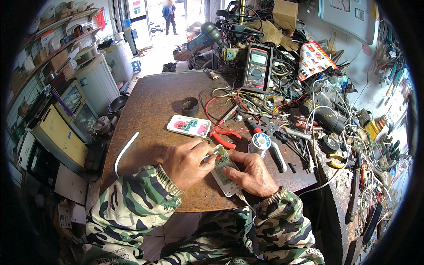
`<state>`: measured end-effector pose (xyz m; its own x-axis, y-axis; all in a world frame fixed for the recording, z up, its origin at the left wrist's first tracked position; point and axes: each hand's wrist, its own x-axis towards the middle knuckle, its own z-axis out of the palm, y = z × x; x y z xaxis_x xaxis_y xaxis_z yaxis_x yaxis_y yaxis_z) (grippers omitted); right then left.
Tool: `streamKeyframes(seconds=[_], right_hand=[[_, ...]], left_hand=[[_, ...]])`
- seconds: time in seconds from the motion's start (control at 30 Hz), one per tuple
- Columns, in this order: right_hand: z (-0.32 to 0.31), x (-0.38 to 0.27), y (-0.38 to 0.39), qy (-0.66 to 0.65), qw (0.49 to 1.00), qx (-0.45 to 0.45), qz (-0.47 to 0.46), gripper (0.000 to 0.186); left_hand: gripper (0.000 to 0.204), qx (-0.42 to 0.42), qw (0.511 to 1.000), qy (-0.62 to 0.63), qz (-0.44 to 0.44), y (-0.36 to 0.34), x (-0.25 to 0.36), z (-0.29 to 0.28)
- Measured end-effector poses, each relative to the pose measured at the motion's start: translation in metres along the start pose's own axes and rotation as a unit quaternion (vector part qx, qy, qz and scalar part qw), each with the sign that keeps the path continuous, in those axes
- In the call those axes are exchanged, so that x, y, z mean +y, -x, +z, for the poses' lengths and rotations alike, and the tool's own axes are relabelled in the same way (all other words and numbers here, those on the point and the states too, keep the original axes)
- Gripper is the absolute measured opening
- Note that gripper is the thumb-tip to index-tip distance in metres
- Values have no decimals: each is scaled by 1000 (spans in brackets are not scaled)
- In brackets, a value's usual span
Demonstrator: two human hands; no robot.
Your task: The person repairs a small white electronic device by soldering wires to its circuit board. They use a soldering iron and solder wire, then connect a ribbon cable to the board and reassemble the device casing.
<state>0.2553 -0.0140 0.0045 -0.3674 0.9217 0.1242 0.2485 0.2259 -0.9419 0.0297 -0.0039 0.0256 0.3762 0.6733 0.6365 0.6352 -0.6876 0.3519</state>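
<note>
Open housing [222, 179] lies between the two hands, close to the counter [150, 104]'s near edge, tilted, far end leaning left, inside facing up. Cord [242, 197] leaves its near end. Within easy reach and sight, presumably so the interior can be worked on.

Right hand [254, 174]: partly closed around the housing's right side, thumb pressed flat across the top, fingers mostly hidden. Reads as the steadying grip. Wrist low, forearm slanting in from lower right.

Left hand [187, 164]: back up, fingers curled, thumb and forefinger drawn together at the housing's far end. Cannot tell whether anything small is pinched there. Forearm comes in from lower left, wrist bent inward; looks like the finer-working hand.

Cover [189, 126] lies beyond, apart from the housing, likely parked out of the way. Pliers [224, 138] and solder spool [259, 143] sit just past the hands, probably for quick reach.
</note>
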Motion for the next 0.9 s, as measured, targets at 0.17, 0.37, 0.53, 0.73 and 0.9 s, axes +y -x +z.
streamKeyframes(seconds=[0.17,0.37,0.53,0.73,0.9], right_hand=[[-1,1,0,15,1000,1,-2,28],[0,-1,0,2,1000,-3,2,27],[0,2,-1,-2,1000,1,0,27],[1,3,-1,-7,1000,2,-1,25],[2,4,-1,-8,1000,9,-16,25]], left_hand=[[16,4,1000,0,-4,-1,1,0],[16,10,1000,-5,-4,0,0,1],[17,9,1000,-17,2,0,0,2],[17,2,1000,-15,0,0,1,0],[17,3,1000,-15,5,0,1,0]])
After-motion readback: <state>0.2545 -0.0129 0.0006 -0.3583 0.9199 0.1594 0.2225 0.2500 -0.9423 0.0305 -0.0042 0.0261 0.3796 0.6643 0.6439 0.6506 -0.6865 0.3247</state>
